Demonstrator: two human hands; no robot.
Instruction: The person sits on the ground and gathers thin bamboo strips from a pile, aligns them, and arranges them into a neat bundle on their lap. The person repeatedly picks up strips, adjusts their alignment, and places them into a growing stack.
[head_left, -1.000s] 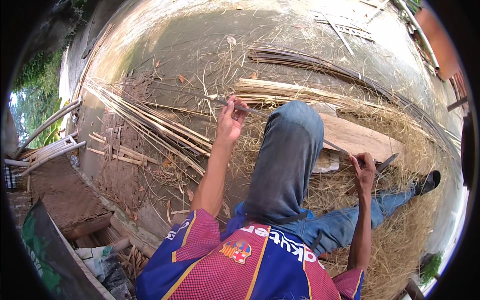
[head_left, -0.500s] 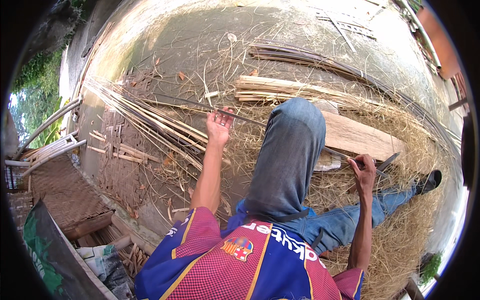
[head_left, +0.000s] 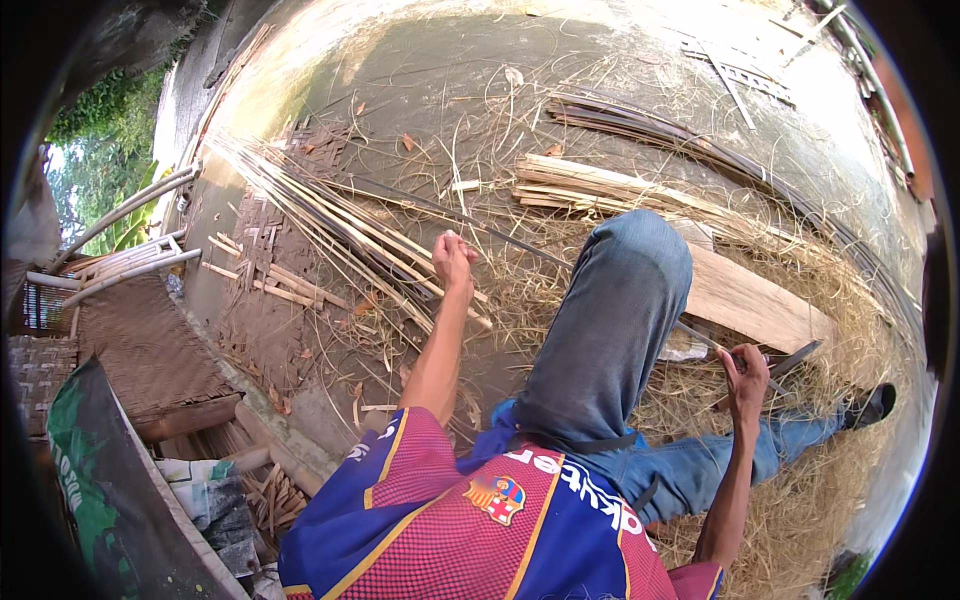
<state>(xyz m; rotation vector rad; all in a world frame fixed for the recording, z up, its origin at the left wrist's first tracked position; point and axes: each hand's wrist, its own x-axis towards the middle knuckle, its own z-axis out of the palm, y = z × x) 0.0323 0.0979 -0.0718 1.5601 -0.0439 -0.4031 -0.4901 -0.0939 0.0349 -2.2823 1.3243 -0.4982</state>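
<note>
A long thin dark bamboo strip runs from the left, passes behind my raised knee and comes out on the right. My right hand pinches it near its right end. Beside those fingers a dark knife blade points up and to the right; its handle is hidden. My left hand hangs just below the strip, apart from it, with its fingers curled in and nothing visible in them. Close by on the left lies a fanned bundle of split bamboo strips.
A wooden board lies right of my knee, over curly shavings. Beyond it are a pale strip bundle and a dark strip bundle. Short bamboo pieces rest on a woven mat at left.
My left hand has come off the strip and dropped slightly below it, its fingers curling in. My right hand keeps its hold on the strip. The whole view has shifted a little.
</note>
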